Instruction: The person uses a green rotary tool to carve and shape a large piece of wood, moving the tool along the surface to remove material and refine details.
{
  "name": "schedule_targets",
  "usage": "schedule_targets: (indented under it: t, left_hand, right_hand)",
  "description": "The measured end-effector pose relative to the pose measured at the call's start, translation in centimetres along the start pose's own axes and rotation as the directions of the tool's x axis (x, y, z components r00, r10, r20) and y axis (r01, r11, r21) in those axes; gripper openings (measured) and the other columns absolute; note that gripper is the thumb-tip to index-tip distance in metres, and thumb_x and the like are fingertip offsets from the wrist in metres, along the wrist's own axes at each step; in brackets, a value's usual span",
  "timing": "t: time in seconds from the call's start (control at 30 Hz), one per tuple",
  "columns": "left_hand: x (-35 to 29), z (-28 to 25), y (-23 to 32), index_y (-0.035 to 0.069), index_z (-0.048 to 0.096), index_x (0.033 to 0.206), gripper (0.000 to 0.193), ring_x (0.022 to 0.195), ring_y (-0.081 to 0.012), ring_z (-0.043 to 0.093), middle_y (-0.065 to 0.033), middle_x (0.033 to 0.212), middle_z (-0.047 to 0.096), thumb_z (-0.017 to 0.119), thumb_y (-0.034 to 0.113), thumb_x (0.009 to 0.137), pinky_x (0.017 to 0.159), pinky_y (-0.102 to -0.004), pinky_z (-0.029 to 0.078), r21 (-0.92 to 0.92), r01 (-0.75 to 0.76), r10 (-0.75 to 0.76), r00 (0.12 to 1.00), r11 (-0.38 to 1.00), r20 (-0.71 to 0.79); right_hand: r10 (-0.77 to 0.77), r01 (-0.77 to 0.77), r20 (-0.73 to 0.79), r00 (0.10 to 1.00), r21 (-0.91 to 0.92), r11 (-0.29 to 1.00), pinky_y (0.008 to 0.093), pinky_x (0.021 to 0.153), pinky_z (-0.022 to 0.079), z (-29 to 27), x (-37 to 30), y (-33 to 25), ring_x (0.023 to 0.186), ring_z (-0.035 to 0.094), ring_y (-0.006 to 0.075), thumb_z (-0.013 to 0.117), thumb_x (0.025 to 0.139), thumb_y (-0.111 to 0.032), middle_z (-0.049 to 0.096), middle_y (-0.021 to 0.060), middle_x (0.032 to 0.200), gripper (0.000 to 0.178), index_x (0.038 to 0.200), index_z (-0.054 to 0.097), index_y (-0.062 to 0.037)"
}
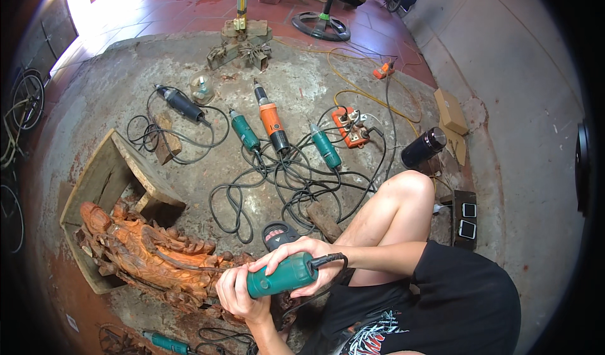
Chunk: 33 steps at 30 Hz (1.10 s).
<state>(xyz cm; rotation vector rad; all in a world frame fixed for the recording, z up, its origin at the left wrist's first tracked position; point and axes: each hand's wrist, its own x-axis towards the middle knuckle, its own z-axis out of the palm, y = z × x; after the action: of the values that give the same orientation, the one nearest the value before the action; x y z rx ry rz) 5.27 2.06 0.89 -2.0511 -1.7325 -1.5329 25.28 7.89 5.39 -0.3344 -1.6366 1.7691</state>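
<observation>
A green die grinder [277, 278] lies across both my hands, its black cord leaving the rear end on the right. My right hand [301, 254] wraps over its body from above. Around the front end my left hand [234, 290] is closed, hiding the nose and any bit. Both hands are at the lower end of a reddish-brown wood carving [164, 254], a figure with dense carved folds. The carving lies on its back, its head end toward a wooden box-like stand [88, 185]. Whether the bit touches the wood is hidden.
More grinders lie ahead: orange [272, 123], green [244, 131], green [324, 145] and black [181, 106]. Their cords tangle on the concrete [189, 191] around an orange power strip [350, 127]. A dark bottle [423, 148], my bent knee [409, 188] and two phones [467, 219] are at right.
</observation>
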Motion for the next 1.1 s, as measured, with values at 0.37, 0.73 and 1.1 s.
schedule_targets:
  t: [0.37,0.73,1.1]
  left_hand:
    - [1.1,0.0,-0.9,0.006,0.076,0.101,0.023,0.085,-0.0335,0.072,-0.0108,0.094,0.073,0.084,0.009,0.079,0.075,-0.0431,0.059,-0.046,0.039,-0.041,0.998,0.998,-0.057]
    - [-1.1,1.0,-3.4,0.010,0.076,0.103,0.038,0.080,-0.0252,0.070,-0.0053,0.093,0.069,0.081,0.014,0.065,0.069,-0.0353,0.056,-0.147,0.003,-0.020,0.993,0.989,-0.117]
    - [-0.5,1.8,-3.6,0.012,0.074,0.100,0.037,0.081,-0.0271,0.069,-0.0046,0.092,0.067,0.082,0.012,0.064,0.071,-0.0385,0.055,-0.152,0.078,-0.102,0.983,0.985,-0.153]
  right_hand:
    - [-0.017,0.026,0.053,0.998,-0.176,0.984,0.0491,0.113,0.049,-1.1,1.9,-0.2,0.136,0.059,0.0381,0.089,0.080,-0.010,0.059,0.0303,0.146,0.060,0.131,0.061,0.0021]
    - [-0.024,0.028,0.038,0.999,-0.095,0.995,0.0648,0.110,0.048,-0.1,0.6,2.5,0.139,0.047,0.0600,0.086,0.087,-0.022,0.045,0.0429,0.147,0.063,0.134,0.047,-0.0058]
    - [0.005,-0.003,0.008,1.000,-0.167,0.986,0.0620,0.112,0.047,-1.0,0.9,2.8,0.138,0.049,0.0576,0.085,0.088,-0.027,0.042,0.0456,0.148,0.068,0.138,0.043,-0.0078]
